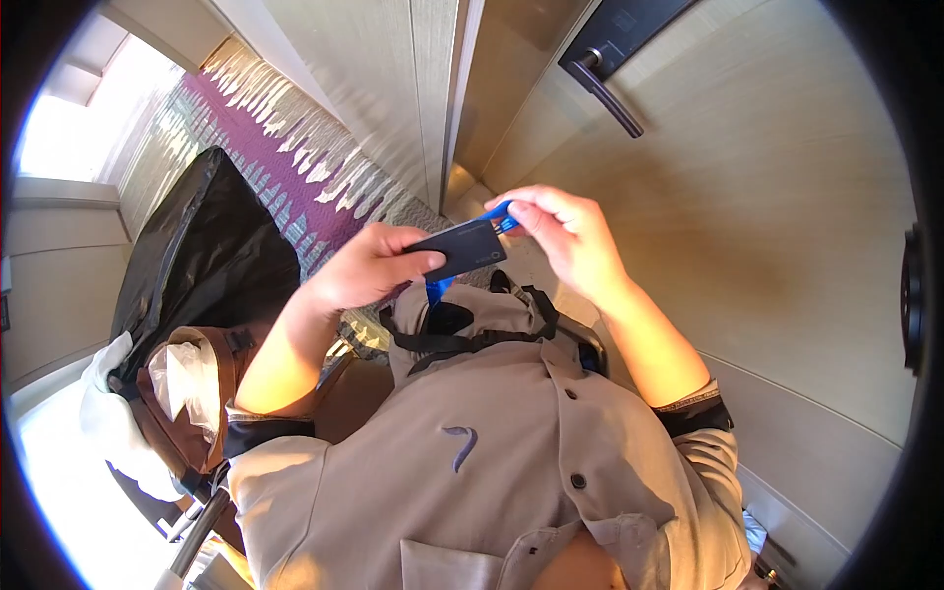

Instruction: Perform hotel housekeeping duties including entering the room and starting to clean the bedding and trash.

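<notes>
My left hand (383, 267) grips the left end of a dark card (466, 248), thumb on top, held in front of my waist. The fingers and thumb of my right hand (554, 225) pinch a blue strap (498, 212) at the card's right end. Some blue material (439, 288) also hangs below the card. The card bears small writing and a round mark. Both hands are above my lap, and beneath them show my grey-brown trousers and a black belt strap (442, 341).
A wooden door (767, 243) with a dark lever handle (608, 99) stands at the right. Patterned carpet (295, 158) runs off at upper left. Beside my left arm are a large black plastic bag (199, 251) and a brown bag (210, 383) holding clear plastic.
</notes>
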### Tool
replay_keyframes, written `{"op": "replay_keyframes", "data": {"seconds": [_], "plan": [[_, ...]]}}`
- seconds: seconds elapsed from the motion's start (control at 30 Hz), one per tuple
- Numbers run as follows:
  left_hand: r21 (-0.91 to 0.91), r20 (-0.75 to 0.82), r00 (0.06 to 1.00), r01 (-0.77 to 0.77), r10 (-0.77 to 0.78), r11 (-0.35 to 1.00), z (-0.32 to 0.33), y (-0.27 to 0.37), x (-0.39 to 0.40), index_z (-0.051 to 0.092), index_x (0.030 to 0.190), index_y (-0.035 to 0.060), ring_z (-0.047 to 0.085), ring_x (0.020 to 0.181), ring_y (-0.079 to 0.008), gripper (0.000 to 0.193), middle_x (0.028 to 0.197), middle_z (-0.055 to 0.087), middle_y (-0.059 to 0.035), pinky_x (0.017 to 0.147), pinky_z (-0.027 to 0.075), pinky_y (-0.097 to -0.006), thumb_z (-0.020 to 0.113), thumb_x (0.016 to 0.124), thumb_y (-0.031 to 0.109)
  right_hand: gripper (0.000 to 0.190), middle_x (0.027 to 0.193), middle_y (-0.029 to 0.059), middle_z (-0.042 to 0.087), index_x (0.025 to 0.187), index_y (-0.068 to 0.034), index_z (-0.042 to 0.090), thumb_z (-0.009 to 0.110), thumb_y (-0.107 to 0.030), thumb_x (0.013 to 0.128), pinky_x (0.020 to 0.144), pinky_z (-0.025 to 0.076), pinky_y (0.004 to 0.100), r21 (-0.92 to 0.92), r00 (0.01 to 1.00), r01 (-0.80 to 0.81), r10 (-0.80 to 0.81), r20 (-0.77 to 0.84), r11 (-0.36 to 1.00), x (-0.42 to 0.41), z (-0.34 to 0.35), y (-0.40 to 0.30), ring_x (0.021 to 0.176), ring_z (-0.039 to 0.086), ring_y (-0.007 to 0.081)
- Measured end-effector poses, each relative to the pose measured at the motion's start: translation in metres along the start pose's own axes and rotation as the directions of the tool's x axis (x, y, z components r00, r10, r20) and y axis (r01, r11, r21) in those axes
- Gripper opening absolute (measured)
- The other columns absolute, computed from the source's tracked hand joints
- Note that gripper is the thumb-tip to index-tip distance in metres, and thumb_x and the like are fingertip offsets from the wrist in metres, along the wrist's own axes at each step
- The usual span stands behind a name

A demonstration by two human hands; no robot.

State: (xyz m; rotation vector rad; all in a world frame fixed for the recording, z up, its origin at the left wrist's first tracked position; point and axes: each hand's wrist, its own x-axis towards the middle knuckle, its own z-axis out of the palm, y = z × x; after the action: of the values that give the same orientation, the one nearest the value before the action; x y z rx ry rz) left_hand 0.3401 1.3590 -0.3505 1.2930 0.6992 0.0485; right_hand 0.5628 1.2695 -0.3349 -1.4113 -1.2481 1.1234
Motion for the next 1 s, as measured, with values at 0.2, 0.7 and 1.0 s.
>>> {"op": "replay_keyframes", "data": {"seconds": [0.2, 0.7, 1.0], "plan": [[-0.450, -0.097, 0.943, -0.328, 0.320, 0.831, -0.005, 0.029, -0.019, 0.061, 0.096, -0.0048, 0.062, 0.078, -0.0160, 0.017, 0.086, 0.065, -0.0129, 0.072, 0.050, -0.0270, 0.058, 0.086, 0.009, 0.032, 0.109, 0.0113, 0.056, 0.119, -0.004, 0.043, 0.050, -0.014, 0.090, 0.078, 0.049, 0.0324, 0.368, 0.915, -0.291, 0.144, 0.378, 0.883, -0.005, 0.016, 0.004, 0.096, 0.056, 0.0185], [-0.774, 0.262, 0.900, 0.411, -0.347, 0.482, 0.003, -0.134, 0.011, 0.050, 0.117, -0.0013, 0.055, 0.104, -0.0221, 0.034, 0.116, 0.056, -0.0131, 0.093, 0.041, -0.0381, 0.046, 0.093, 0.022, 0.026, 0.090, 0.0123, 0.063, 0.091, 0.000, 0.061, 0.047, -0.022, 0.090, 0.078, 0.045, 0.0323, -0.106, 0.739, -0.130, 0.168, 0.652, 0.986, -0.033, 0.021, 0.043, 0.085, 0.061, 0.0249], [-0.722, 0.022, 0.884, 0.337, -0.467, 0.604, -0.012, -0.146, 0.012, 0.058, 0.097, -0.0002, 0.063, 0.086, -0.0220, 0.020, 0.094, 0.064, -0.0108, 0.081, 0.049, -0.0403, 0.054, 0.089, 0.018, 0.023, 0.081, 0.0128, 0.061, 0.082, 0.001, 0.059, 0.051, -0.020, 0.088, 0.068, 0.045, 0.0329, -0.282, 0.738, 0.156, 0.078, 0.671, 0.947, -0.026, 0.032, 0.041, 0.074, 0.060, 0.0267]]}}
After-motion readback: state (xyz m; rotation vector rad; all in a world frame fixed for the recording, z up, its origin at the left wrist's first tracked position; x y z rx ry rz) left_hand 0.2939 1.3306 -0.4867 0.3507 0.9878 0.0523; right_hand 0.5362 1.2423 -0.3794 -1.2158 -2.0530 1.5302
